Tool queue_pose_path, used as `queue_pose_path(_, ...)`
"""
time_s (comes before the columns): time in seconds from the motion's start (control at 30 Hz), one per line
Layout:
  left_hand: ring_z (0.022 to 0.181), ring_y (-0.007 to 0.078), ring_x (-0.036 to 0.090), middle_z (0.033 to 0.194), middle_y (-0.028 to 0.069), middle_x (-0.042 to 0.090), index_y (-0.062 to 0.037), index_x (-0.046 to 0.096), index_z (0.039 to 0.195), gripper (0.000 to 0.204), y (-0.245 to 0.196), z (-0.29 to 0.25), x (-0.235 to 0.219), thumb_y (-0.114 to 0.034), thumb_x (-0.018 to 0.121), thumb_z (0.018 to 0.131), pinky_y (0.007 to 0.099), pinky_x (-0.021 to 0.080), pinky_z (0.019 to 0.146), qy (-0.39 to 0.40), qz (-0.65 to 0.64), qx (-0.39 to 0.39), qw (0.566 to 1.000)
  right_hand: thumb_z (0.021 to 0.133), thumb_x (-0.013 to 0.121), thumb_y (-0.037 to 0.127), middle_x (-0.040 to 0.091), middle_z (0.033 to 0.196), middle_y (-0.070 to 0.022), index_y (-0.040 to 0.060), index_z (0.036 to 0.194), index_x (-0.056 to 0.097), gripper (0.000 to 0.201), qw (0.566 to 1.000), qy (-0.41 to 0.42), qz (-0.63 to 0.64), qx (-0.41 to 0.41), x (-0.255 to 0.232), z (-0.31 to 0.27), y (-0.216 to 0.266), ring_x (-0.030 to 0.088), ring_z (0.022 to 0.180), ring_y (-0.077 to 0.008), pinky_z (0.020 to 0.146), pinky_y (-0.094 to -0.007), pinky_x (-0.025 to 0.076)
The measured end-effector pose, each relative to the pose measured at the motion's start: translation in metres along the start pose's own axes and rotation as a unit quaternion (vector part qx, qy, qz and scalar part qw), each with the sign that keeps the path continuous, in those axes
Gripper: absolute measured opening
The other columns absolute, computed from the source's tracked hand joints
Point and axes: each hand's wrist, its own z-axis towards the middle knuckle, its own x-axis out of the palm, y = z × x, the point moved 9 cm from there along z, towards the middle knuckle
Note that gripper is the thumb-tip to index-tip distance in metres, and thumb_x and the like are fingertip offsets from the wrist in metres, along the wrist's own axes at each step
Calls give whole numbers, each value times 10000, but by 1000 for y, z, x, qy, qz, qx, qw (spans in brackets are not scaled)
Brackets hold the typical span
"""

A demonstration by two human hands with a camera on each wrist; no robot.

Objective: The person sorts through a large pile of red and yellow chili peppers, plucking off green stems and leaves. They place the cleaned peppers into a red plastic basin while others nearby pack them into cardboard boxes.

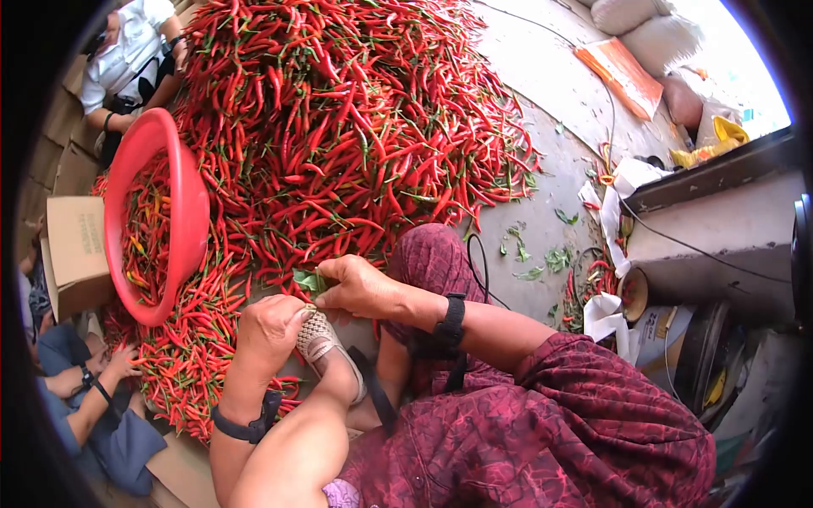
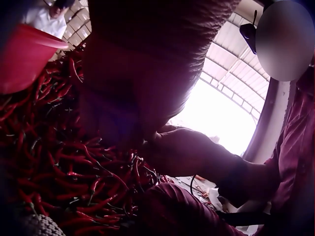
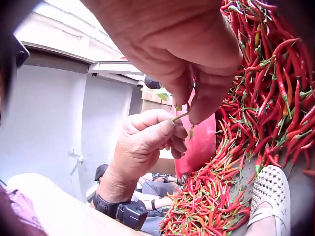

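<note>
Both hands meet over the lower edge of a big heap of red chili peppers (image 1: 339,110). My left hand (image 1: 269,334) pinches a thin green stem (image 3: 180,116) between thumb and forefinger. Close above it, my right hand (image 1: 360,286) grips the other end of this stem with its fingertips. Small leaves hang from the stem, and a larger green leaf (image 1: 309,279) shows beside the right fingers. Seen from the right wrist, the left hand (image 3: 142,142) is lit clearly; the left wrist view is dark and hides the stem.
A red basin (image 1: 190,203) of chilies tilts at the left beside a cardboard box (image 1: 78,241). Other people sit at the left, one with hands (image 1: 118,368) in the chilies. A woven shoe (image 1: 318,334) is just below my hands. Loose leaves (image 1: 559,258) litter the floor.
</note>
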Motion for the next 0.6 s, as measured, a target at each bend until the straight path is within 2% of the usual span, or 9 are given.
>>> queue_pose_path(0.03,695,322,591,715,139,595,-30,615,777,40,2,0,1,-44,628,741,410,461,617,18,13,-11,1000,825,626,39,622,681,-66,5,862,555,86,999,24,36,-12,4,5,-12,618,570,-120,491,-246,511)
queue_pose_path(0.13,691,319,591,704,139,588,-28,611,776,44,0,0,0,-41,630,740,404,459,616,15,-13,-12,1000,821,625,11,603,713,-70,-1,877,557,89,974,-30,226,10,-3,9,-33,619,590,-143,501,-273,542)
queue_pose_path(0.2,692,315,593,708,146,587,-12,612,780,55,-1,-1,1,-39,634,736,385,460,614,20,-56,-35,998,839,598,-4,612,729,-70,22,868,531,77,916,-9,401,13,2,9,-41,619,575,-164,501,-297,541)
queue_pose_path(0.27,695,313,595,711,152,588,-4,619,790,68,-1,-1,2,-43,634,737,376,461,614,41,-77,-57,995,839,589,-9,612,755,-77,22,899,529,91,916,-16,401,1,-1,6,-38,617,578,-165,503,-302,544)
queue_pose_path(0.3,668,312,591,702,158,587,6,627,790,87,-4,-2,2,-59,638,734,363,454,597,29,-78,-29,996,835,588,-12,611,762,-80,24,904,527,98,915,-64,396,-42,-20,3,-31,617,581,-168,505,-306,545)
queue_pose_path(0.4,634,308,587,687,163,584,14,629,785,105,23,-19,14,-76,638,731,354,451,585,51,-100,-71,991,843,579,-5,626,827,-139,38,948,527,125,883,-186,414,-121,-102,-3,-27,593,621,-166,537,-303,523)
queue_pose_path(0.5,591,277,576,655,169,574,19,620,763,110,46,-35,12,-88,625,738,341,451,581,63,-74,-170,981,876,563,60,581,793,-55,66,975,526,107,921,-159,350,-63,-160,-53,-17,529,609,-109,500,-239,434)
queue_pose_path(0.57,562,213,555,613,152,554,22,615,759,124,79,-54,-1,-102,607,753,326,440,572,64,-77,-253,962,869,556,61,540,758,-14,32,931,546,69,966,-249,69,27,-209,-120,-14,515,584,-74,531,-232,460)
queue_pose_path(0.6,548,172,533,590,130,538,28,603,743,137,108,-70,-12,-108,597,761,318,427,560,16,-59,-264,962,841,563,64,528,706,1,31,908,579,77,961,-272,-5,51,-239,-148,-31,515,564,-72,504,-232,452)
